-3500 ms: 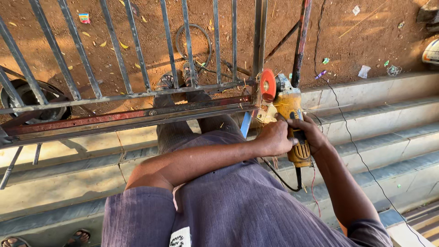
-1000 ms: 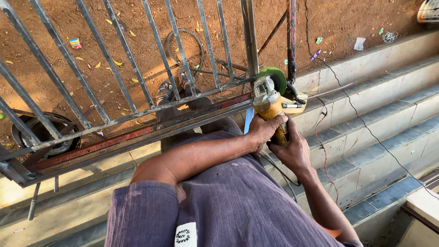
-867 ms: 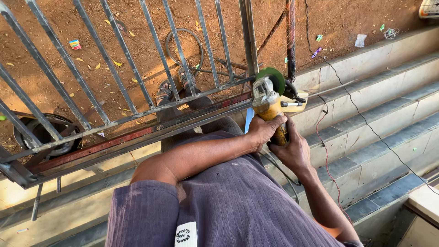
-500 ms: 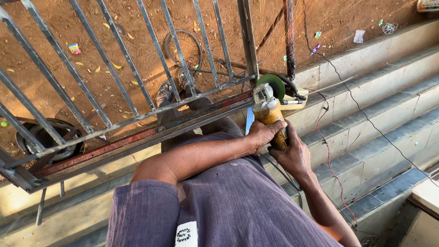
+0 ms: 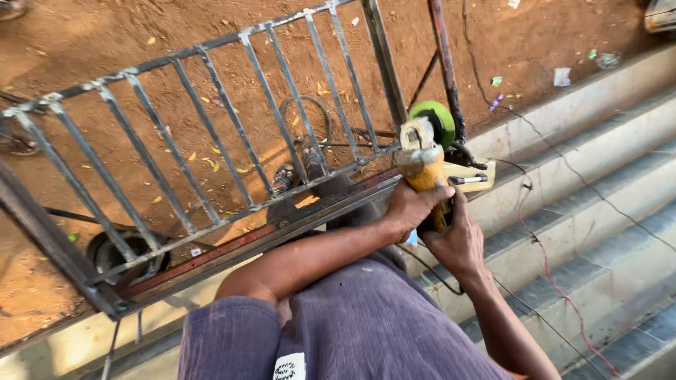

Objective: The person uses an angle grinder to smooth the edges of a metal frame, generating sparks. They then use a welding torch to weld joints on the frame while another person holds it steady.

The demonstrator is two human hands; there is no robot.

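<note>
Outdoors: grey concrete steps (image 5: 598,211) to the right, bare brown dirt yard (image 5: 141,42) beyond.

Nearest: purple striped shirt (image 5: 366,331), with a small white rectangular label (image 5: 290,366) with dark print at its lower hem.

Left hand (image 5: 410,209) closed around the rear of a yellow angle grinder (image 5: 424,169), fingers fully curled. Right hand (image 5: 458,241) wrapped under the same body from the other side, also closed tight. Both on the tool, no free hand.

Green disc guard (image 5: 438,119) at the grinder's far end, set against the corner where the grey metal grille (image 5: 211,148) meets its upright bar (image 5: 384,67). Cannot tell whether the disc actually touches steel.

Step in hand, judged: grinding at that corner joint. Any further pass judged to call for a steady two-handed hold, disc kept flat to the joint, and leads kept away from the wheel.

Black lead (image 5: 451,285) looping below the hands; thin red wire (image 5: 543,246) trailing down the steps.

Beneath the grille: rust-red lower rail (image 5: 232,250), sandalled feet (image 5: 285,177), dark tyre (image 5: 120,257) at the lower left corner.

Farther out on the dirt: wire coil (image 5: 308,119), small white paper scrap (image 5: 561,76), green wrapper bit (image 5: 496,81), another green fleck (image 5: 593,53), scattered yellow leaves. No signs visible.
</note>
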